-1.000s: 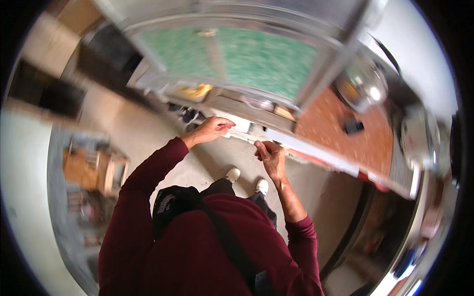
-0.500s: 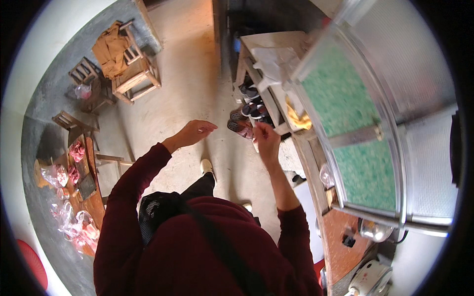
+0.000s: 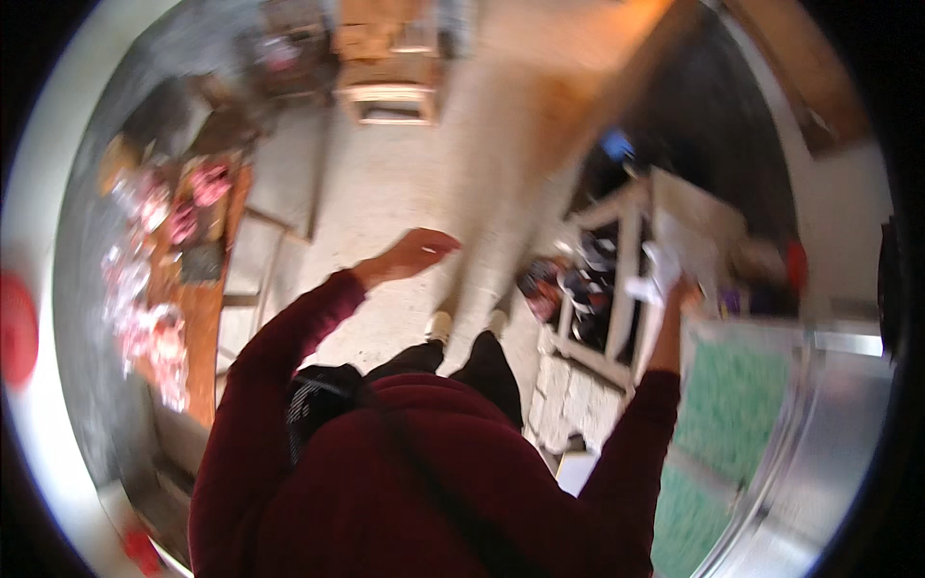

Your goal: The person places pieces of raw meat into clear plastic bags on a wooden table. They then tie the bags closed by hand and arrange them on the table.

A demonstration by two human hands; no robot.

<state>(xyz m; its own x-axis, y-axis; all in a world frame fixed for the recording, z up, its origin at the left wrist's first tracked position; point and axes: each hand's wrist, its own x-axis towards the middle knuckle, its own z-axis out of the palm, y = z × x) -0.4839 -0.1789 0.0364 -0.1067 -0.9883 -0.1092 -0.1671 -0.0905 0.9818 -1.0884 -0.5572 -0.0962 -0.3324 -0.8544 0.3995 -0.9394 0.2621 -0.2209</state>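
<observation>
The pale concrete floor takes up most of the view, and everything else can be placed from the white-painted wooden shelf frame standing at the person's right. Beyond and to the right of that frame lies a metal-edged panel with green mesh, flat and low, probably so that its surface stays reachable from above. Far to the left of the frame, across the floor, a long brown wooden bench carries pink and clear plastic-wrapped packets, spread along its top as though laid out for sorting. Up past the frame's far-left side stands a small wooden stool, well apart from everything else. Inside the frame, dark jumbled items sit on a lower shelf, too blurred to identify. The right hand is raised at the frame's top corner and seems closed on a small white object, though motion blur leaves the grasp uncertain. The left hand hangs open over the floor, left of the frame, holding nothing, likely out for balance.
</observation>
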